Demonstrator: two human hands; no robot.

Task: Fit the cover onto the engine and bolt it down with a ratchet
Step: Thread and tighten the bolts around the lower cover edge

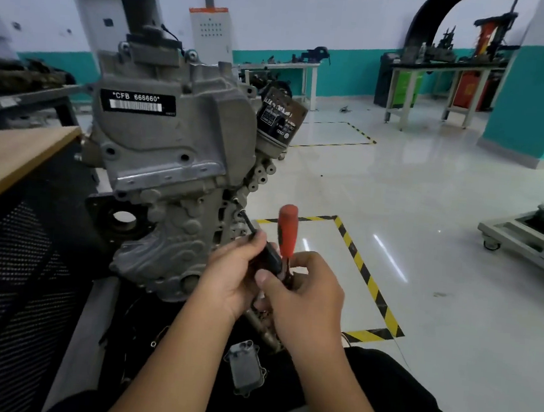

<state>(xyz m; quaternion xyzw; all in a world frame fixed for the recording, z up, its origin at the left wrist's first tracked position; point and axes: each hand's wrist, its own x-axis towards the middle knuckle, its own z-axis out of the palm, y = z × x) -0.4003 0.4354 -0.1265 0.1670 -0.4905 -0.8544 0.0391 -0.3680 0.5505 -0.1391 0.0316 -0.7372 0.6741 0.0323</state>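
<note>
Both hands point(237, 275) point(302, 295) apparently grip ratchet point(287, 237) beside engine point(175, 163)

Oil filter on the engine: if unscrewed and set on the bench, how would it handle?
The oil filter is a smooth-sided cylinder, so on its side it would probably roll. On end it looks squat enough to stand. The glossy shell may be slippery; the fluted band near its base likely gives the better grip.

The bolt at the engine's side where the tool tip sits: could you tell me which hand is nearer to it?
Left. The left hand holds the tool shaft just below the bolt; the right hand sits farther back, lower right.
</note>
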